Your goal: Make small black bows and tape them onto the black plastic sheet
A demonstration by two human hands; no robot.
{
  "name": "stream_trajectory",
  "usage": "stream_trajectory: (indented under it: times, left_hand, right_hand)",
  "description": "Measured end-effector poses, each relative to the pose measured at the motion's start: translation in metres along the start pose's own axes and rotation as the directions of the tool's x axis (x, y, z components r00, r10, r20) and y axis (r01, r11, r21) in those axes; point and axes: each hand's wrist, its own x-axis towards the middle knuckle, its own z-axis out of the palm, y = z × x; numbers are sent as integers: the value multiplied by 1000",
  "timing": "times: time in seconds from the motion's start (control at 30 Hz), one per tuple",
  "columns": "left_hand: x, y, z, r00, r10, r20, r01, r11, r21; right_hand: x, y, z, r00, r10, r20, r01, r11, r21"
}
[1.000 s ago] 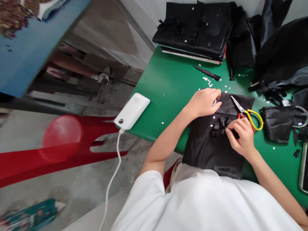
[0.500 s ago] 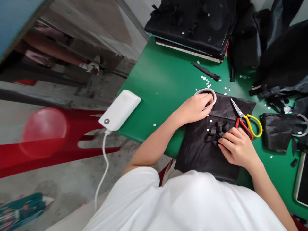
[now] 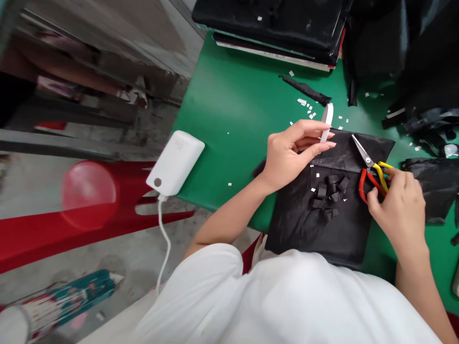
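In the head view my left hand (image 3: 294,152) pinches a thin white ring (image 3: 327,119), which looks like a narrow roll of tape seen nearly edge-on, above a black cloth piece (image 3: 319,239). My right hand (image 3: 399,205) is closed around the handles of small scissors (image 3: 373,174), one handle red and one yellow. The scissor blades are slightly apart and point toward the far side of the table. Between my hands, short black strips (image 3: 332,188) lie in a loose pile on the cloth, with a few white bits near them.
A stack of black cloth pieces (image 3: 268,24) stands at the back of the green table (image 3: 236,95). More black fabric (image 3: 380,48) fills the right side. White scraps are scattered about. A white power bank (image 3: 175,162) with a cable lies at the left edge, beside a red stool (image 3: 125,196).
My left hand has lifted the white ring and turned it edge-on. My right hand has left the black strips, moved right and taken hold of the scissors. The view has shifted slightly.
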Motion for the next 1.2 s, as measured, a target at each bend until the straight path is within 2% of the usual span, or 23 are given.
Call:
stream_trajectory:
  times: [0.13,0.27,0.33,0.43,0.53,0.67,0.93,1.2]
  left_hand:
    - [-3,2,1,1000,-8,24,9,1000,-21]
    - [-6,5,3,998,-37,44,39,998,-47]
    - [-7,7,4,997,-46,60,52,994,-98]
    - [-7,10,5,992,-75,106,92,982,-167]
    - [-7,13,4,978,-123,170,155,970,-189]
    - [-8,14,2,966,-131,224,178,962,-205]
    - [-9,14,0,947,-95,306,166,962,-216]
    - [-7,11,0,943,-93,320,152,974,-166]
  right_hand:
    - [-3,-1,7,999,40,11,-40,995,88]
    - [0,0,6,987,80,-141,-67,994,89]
    - [2,0,2,975,46,-217,-17,991,133]
    - [2,-4,-2,959,-67,-275,130,968,216]
    - [0,-7,-2,960,-143,-242,196,957,213]
    - [-2,-4,2,975,-146,-167,166,979,118]
    - [-1,-5,1,966,-149,-212,163,985,52]
    - [-1,1,-1,933,-244,-263,248,969,-19]
